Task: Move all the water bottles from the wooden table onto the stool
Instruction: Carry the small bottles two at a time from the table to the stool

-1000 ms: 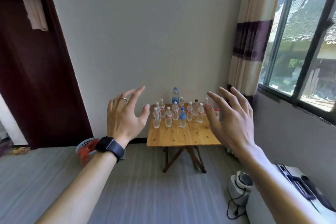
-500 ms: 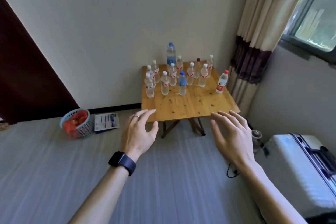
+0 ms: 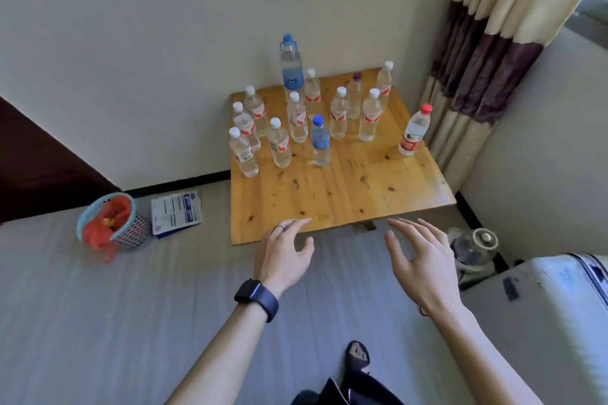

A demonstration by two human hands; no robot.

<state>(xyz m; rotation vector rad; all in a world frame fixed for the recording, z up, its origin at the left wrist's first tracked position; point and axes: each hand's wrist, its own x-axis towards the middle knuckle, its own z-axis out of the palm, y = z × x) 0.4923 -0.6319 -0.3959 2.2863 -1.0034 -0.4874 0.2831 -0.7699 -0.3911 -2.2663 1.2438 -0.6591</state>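
No bottles [image 3: 279,148] moved yet: all crowd the table's [image 3: 329,200] far edge, no stool in view, while the left hand [image 3: 283,250] and right hand [image 3: 418,260] hover empty, fingers spread.

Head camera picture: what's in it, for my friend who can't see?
Water bottles stand upright on the far half of a wooden table. The left hand and right hand, open and empty, hover by its near edge.
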